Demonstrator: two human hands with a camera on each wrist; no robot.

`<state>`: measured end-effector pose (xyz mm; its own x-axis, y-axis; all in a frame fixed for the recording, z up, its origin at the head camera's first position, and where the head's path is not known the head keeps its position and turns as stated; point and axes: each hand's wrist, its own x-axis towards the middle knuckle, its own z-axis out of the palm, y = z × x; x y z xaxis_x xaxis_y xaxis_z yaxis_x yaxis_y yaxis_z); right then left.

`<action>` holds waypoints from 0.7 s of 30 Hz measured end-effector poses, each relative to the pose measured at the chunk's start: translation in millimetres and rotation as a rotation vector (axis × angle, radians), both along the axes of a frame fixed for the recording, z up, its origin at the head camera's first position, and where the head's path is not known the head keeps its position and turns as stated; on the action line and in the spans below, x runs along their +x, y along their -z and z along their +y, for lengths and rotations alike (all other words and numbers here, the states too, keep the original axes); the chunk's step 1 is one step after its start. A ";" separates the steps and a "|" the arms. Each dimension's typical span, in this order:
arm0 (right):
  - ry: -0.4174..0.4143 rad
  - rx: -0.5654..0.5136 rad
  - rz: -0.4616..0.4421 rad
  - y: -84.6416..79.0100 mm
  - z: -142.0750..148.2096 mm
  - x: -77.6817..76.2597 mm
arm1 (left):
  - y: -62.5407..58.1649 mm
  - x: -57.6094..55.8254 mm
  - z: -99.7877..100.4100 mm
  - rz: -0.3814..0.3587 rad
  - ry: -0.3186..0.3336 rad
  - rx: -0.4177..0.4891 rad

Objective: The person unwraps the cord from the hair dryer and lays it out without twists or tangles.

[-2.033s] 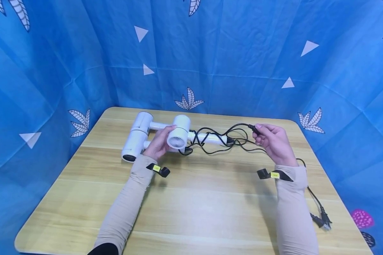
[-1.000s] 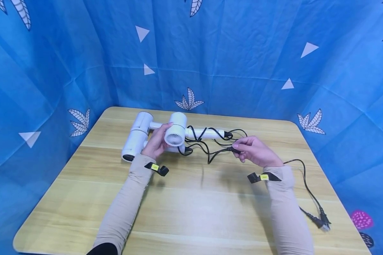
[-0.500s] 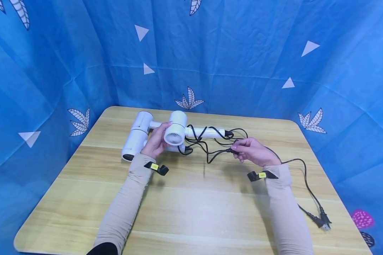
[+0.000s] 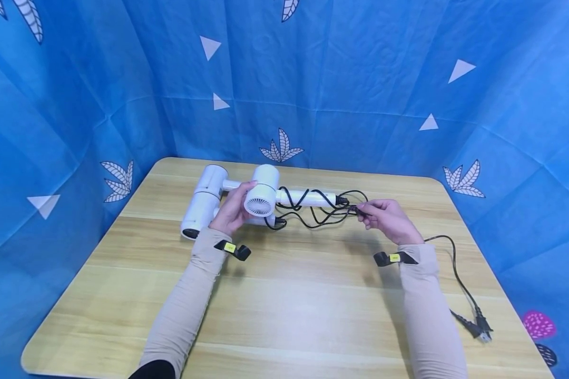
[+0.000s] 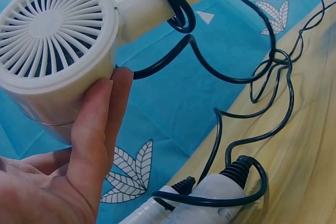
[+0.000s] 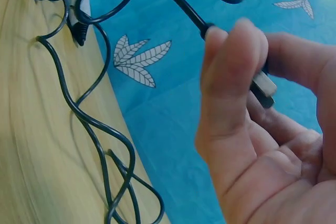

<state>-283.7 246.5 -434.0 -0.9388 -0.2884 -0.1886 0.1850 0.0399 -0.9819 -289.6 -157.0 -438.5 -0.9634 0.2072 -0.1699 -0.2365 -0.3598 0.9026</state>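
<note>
My left hand [image 4: 232,212] grips a white hair dryer [image 4: 265,176] by its head, fingers below the round slotted grille in the left wrist view. A black cord [image 5: 181,51] is looped round its handle [image 4: 305,198]. My right hand [image 4: 385,218] pinches the plug [image 6: 264,85] at the cord's end between thumb and fingers; its metal prongs show in the right wrist view. Two more white hair dryers [image 4: 201,208] lie on the table at the left, partly hidden behind my left hand and the held dryer.
The wooden table [image 4: 303,316] carries loose black cords [image 6: 100,124] running to the right. Two plugs [image 4: 480,329] lie together near its right edge. A blue patterned curtain [image 4: 351,68] hangs round the back and sides.
My right hand has come left and down with the plug over two seconds, then drifted slightly right in the last half second. My left hand and its dryer have shifted slightly left.
</note>
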 end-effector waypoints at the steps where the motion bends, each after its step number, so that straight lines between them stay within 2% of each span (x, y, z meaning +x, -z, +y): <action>1: 0.025 -0.023 0.008 -0.8 0.4 0.3 | 0.3 -0.3 0.1 0.000 0.002 0.000; 11: 0.209 -0.234 0.077 -8.9 4.0 2.5 | 0.6 0.1 2.4 0.000 0.016 0.010; 21: 0.319 -0.368 0.136 -17.9 0.0 6.7 | 2.7 -0.9 3.6 0.000 0.038 0.005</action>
<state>-277.0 246.5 -416.1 -1.0000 -0.0075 0.0014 0.0013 -0.3511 -0.9363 -290.5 -153.4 -441.2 -0.9549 0.2444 -0.1684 -0.2496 -0.3546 0.9011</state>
